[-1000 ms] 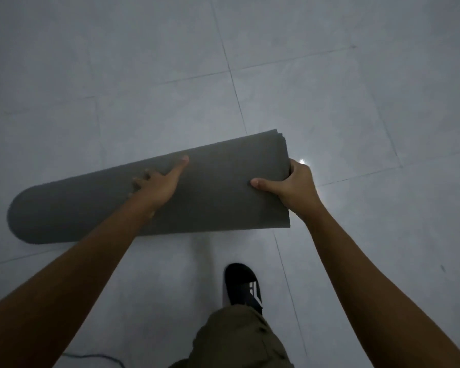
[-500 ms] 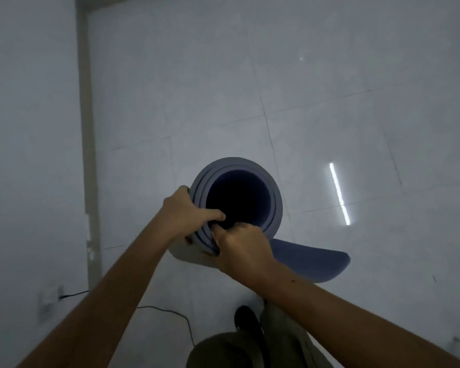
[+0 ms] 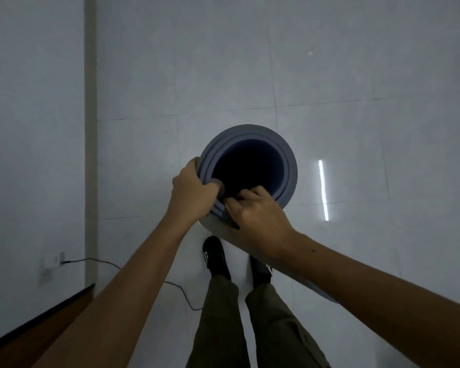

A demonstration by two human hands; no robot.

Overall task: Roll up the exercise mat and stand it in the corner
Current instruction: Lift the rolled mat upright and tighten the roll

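Observation:
The grey-blue exercise mat (image 3: 287,155) is rolled into a loose tube and stands on end, so I look straight down its dark hollow core. My left hand (image 3: 191,189) clamps the top rim on the left side. My right hand (image 3: 258,216) grips the near rim, fingers hooked over the layered edges. A loose outer flap of the mat (image 3: 314,288) trails down to the right under my right forearm. The tube's lower end is hidden.
A white wall (image 3: 32,128) with a grey skirting strip (image 3: 90,128) runs along the left. A wall socket (image 3: 51,260) feeds a black cable (image 3: 181,290) across the floor tiles. A dark wooden edge (image 3: 37,325) lies lower left. My feet (image 3: 214,257) stand just below the mat.
A second ago the rolled mat lay flat on the floor under both hands. It now stands upright with both hands on its top rim, and the view has turned toward the left wall.

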